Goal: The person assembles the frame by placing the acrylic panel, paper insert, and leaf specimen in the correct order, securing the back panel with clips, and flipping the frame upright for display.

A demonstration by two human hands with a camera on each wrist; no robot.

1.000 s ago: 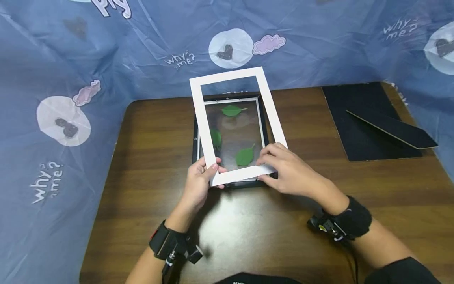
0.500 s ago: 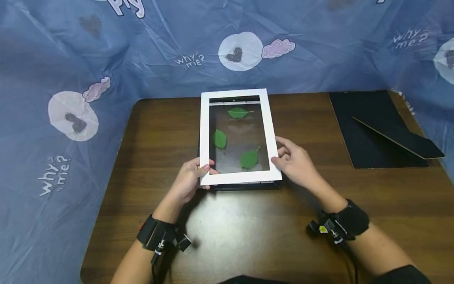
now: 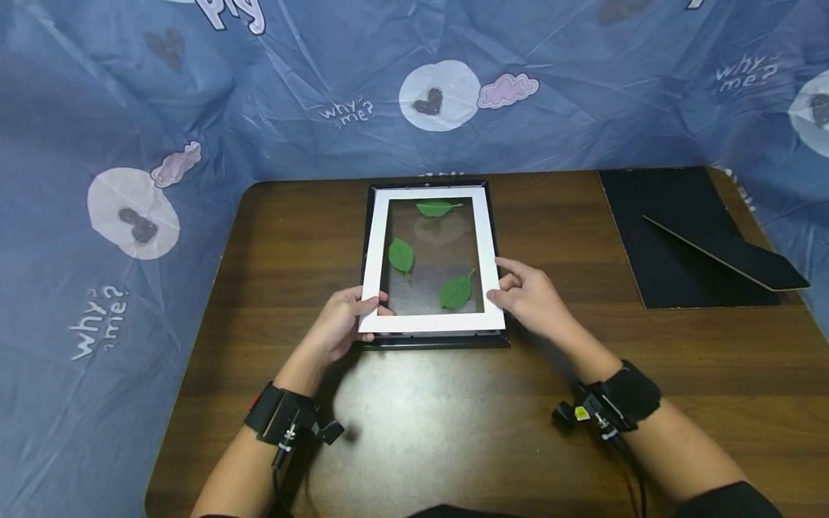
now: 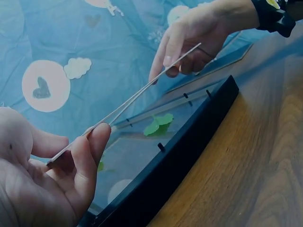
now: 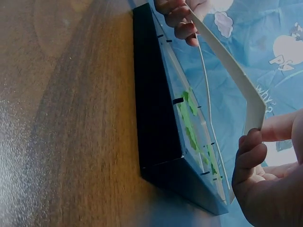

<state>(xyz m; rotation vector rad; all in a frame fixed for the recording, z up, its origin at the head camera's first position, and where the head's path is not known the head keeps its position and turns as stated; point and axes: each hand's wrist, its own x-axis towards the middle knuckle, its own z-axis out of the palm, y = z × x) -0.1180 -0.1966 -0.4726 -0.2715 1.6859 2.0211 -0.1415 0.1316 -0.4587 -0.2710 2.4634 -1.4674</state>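
A white picture mat (image 3: 430,323) is held over the black picture frame (image 3: 440,343), which lies on the table with small metal tabs along its inner edge. My left hand (image 3: 338,321) pinches the mat near its front left corner, thumb on top and fingers beneath. On the other side, my right hand (image 3: 535,298) grips the front right part between thumb and fingers. Both wrist views show the mat (image 5: 227,59) raised above the frame (image 5: 154,94) at the near side. Through its opening appear a leaf (image 3: 455,291) and two other green leaves on the clear pane.
A black backing board (image 3: 667,252) with a propped-out stand flap (image 3: 732,252) lies at the table's right. Blue printed fabric (image 3: 291,93) hangs behind and beside the wooden table (image 3: 272,288).
The mat has come down over the frame and straightened, its far edge now inside the frame's far rim. My right hand has shifted from the mat's front edge to its right side.
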